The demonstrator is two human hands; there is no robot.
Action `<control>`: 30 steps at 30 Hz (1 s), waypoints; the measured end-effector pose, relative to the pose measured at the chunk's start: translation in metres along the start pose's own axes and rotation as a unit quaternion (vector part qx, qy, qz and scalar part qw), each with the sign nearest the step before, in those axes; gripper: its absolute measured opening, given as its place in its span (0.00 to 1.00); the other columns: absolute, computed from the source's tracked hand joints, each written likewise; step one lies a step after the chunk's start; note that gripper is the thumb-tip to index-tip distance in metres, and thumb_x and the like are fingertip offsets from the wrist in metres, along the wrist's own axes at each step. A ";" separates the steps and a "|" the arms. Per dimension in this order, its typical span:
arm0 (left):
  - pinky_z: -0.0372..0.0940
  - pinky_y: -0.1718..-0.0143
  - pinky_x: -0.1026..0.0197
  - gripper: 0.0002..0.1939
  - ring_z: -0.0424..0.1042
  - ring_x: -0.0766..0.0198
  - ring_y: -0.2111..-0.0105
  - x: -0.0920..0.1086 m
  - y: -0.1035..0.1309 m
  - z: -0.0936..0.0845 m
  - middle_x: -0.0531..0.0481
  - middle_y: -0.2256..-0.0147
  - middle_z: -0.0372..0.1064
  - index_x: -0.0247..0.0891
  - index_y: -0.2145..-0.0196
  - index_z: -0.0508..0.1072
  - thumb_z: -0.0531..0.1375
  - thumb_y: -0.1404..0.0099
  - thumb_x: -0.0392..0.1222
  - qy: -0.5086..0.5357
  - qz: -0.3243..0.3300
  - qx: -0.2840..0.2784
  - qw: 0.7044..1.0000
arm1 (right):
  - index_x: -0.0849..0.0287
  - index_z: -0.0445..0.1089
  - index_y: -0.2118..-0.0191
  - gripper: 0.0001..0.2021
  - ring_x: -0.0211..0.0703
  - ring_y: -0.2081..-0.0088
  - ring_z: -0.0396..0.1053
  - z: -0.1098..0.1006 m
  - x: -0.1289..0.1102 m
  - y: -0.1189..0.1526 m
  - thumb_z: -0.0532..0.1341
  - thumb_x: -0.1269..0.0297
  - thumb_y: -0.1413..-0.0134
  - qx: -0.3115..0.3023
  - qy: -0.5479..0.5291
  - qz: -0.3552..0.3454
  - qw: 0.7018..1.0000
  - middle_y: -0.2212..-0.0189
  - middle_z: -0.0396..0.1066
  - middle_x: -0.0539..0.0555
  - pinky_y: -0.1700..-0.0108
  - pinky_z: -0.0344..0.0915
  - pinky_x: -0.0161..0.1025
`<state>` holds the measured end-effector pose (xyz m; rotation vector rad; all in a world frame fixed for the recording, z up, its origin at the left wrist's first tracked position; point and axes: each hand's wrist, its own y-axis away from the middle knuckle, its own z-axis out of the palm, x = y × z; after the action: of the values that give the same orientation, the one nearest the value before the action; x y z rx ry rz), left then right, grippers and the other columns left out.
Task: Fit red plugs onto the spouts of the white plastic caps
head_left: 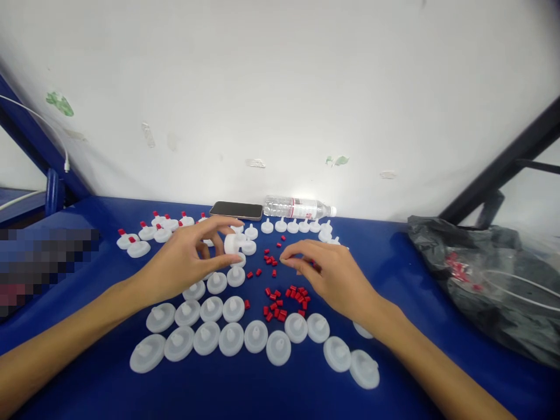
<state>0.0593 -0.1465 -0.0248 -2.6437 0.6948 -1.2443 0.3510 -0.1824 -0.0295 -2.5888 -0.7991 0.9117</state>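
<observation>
My left hand (201, 248) holds a white nozzle cap (231, 243) between thumb and fingers, its nozzle turned to the right. My right hand (326, 265) is pinched above the table, right of the small red caps (275, 296); whatever its fingertips hold, if anything, is too small to make out. Several white nozzle caps (231, 338) lie in rows in front of and below my hands, nozzles up. At the back left, several white caps with red tips (139, 248) stand together. More plain white caps (280, 225) line the back.
A phone (237, 210) and a plastic bottle (300, 207) lie along the wall at the back of the blue table (210, 391). A dark plastic bag (490, 280) with red pieces sits at the right. A blurred-out area covers the left edge.
</observation>
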 end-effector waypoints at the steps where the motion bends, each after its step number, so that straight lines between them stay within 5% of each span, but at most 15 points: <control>1: 0.69 0.76 0.63 0.29 0.69 0.67 0.77 0.001 0.002 0.002 0.52 0.66 0.76 0.47 0.45 0.77 0.71 0.38 0.63 -0.005 0.010 -0.004 1.000 | 0.52 0.78 0.56 0.05 0.38 0.63 0.80 0.001 -0.003 0.000 0.64 0.68 0.29 0.014 -0.030 0.005 0.999 0.58 0.83 0.46 0.61 0.69 0.35; 6: 0.65 0.78 0.65 0.22 0.62 0.71 0.80 0.008 0.011 0.009 0.54 0.68 0.74 0.47 0.51 0.80 0.70 0.35 0.61 -0.041 0.097 -0.013 0.994 | 0.52 0.80 0.58 0.02 0.36 0.71 0.77 0.005 -0.016 0.000 0.68 0.65 0.33 0.044 -0.168 0.038 0.984 0.63 0.83 0.47 0.69 0.69 0.33; 9: 0.66 0.77 0.66 0.20 0.67 0.68 0.76 0.012 0.015 0.012 0.52 0.65 0.76 0.47 0.50 0.79 0.68 0.32 0.60 -0.049 0.128 -0.034 0.990 | 0.53 0.80 0.59 0.02 0.36 0.74 0.76 0.005 -0.020 0.001 0.70 0.63 0.36 0.033 -0.224 0.057 0.972 0.65 0.82 0.48 0.71 0.69 0.34; 19: 0.66 0.76 0.66 0.18 0.71 0.69 0.74 0.013 0.020 0.016 0.56 0.66 0.75 0.49 0.46 0.75 0.68 0.30 0.53 -0.083 0.194 -0.038 0.977 | 0.53 0.81 0.59 0.03 0.36 0.73 0.76 0.012 -0.028 0.004 0.72 0.64 0.38 0.018 -0.263 0.060 0.963 0.68 0.82 0.46 0.70 0.70 0.32; 22: 0.67 0.74 0.68 0.19 0.73 0.68 0.72 0.014 0.022 0.016 0.55 0.64 0.77 0.48 0.45 0.72 0.69 0.30 0.50 -0.096 0.236 -0.012 0.967 | 0.53 0.81 0.60 0.02 0.35 0.73 0.75 0.013 -0.026 0.004 0.71 0.62 0.36 0.016 -0.225 0.049 0.973 0.70 0.81 0.46 0.69 0.69 0.33; 27: 0.73 0.67 0.65 0.19 0.80 0.64 0.66 0.017 0.026 0.016 0.49 0.57 0.80 0.46 0.43 0.69 0.67 0.28 0.45 -0.165 0.316 0.015 0.934 | 0.57 0.81 0.59 0.08 0.34 0.73 0.73 0.016 -0.021 0.006 0.64 0.62 0.27 0.014 -0.097 -0.067 0.993 0.68 0.81 0.49 0.68 0.67 0.33; 30: 0.74 0.67 0.67 0.18 0.78 0.68 0.70 0.019 0.029 0.017 0.49 0.55 0.80 0.44 0.42 0.69 0.66 0.27 0.42 -0.170 0.323 0.023 0.931 | 0.60 0.79 0.59 0.12 0.35 0.73 0.72 0.018 -0.019 0.007 0.60 0.63 0.24 0.023 -0.069 -0.108 0.992 0.70 0.79 0.50 0.68 0.67 0.33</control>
<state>0.0724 -0.1822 -0.0322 -2.2011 1.2956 -0.5925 0.3295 -0.1978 -0.0370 -2.3641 -1.0581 1.0370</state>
